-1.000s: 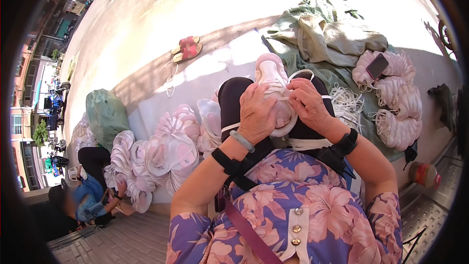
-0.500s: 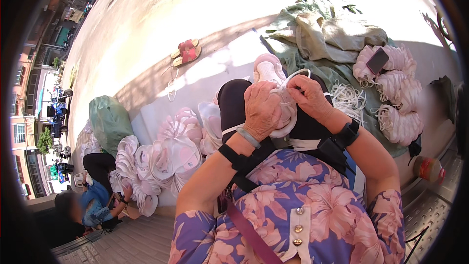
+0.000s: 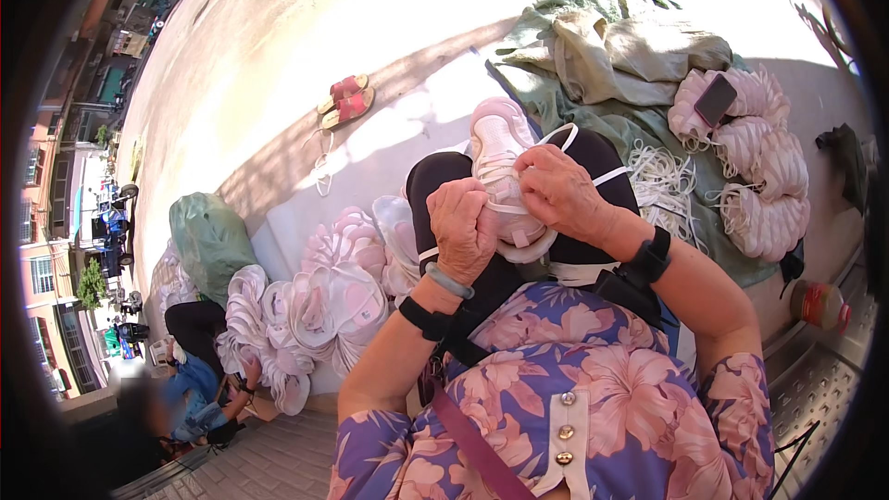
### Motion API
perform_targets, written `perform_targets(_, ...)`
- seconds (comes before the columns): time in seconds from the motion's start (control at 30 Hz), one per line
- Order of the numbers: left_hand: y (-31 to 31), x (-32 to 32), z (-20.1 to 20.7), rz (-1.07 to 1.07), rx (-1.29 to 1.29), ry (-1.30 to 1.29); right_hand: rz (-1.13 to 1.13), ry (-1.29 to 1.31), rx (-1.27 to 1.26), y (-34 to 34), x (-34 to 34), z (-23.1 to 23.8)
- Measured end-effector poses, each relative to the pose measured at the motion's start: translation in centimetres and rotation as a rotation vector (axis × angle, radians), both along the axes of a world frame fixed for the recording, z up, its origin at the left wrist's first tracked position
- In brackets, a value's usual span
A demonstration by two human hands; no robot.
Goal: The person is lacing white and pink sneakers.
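A pale pink and white sneaker (image 3: 501,141) rests between my knees, toe pointing away from me. White shoelace (image 3: 612,174) runs across its front, looping up and out over my right thigh. My left hand (image 3: 463,230) is closed at the shoe's left side, fingers pinched on a stretch of lace near the opening. Over the shoe's right side, my right hand (image 3: 560,187) is closed too, thumb and fingertips pinching the lace close to the eyelets. The fingertips partly hide the lace.
Stacked pale shoe uppers (image 3: 329,301) lie left, near a green sack (image 3: 211,239) and a seated person (image 3: 199,398). At right are loose white laces (image 3: 662,181), bundled uppers (image 3: 761,153), a phone (image 3: 715,100) and a bottle (image 3: 820,304). Red sandals (image 3: 347,102) lie ahead.
My left hand has moved left and down off the shoe's opening, so more of the shoe shows. My right hand has shifted slightly left, and a lace now stretches over my right thigh.
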State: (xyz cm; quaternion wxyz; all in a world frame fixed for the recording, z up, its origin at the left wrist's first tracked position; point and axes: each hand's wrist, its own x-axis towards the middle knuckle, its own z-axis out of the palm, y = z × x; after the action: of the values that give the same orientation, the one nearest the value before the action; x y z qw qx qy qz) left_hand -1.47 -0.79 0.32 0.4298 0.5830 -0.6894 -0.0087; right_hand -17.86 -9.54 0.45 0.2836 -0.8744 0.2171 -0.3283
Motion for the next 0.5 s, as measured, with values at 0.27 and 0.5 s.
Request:
perform_targets(0.27,-0.05,-0.16,0.41,-0.013,-0.006,-0.016,-0.003,-0.013,0.025,0.07,0.35,-0.19)
perform_targets(0.5,0.00,-0.01,0.26,-0.022,-0.014,0.003,-0.010,-0.052,0.046,0.15,0.07,-0.35)
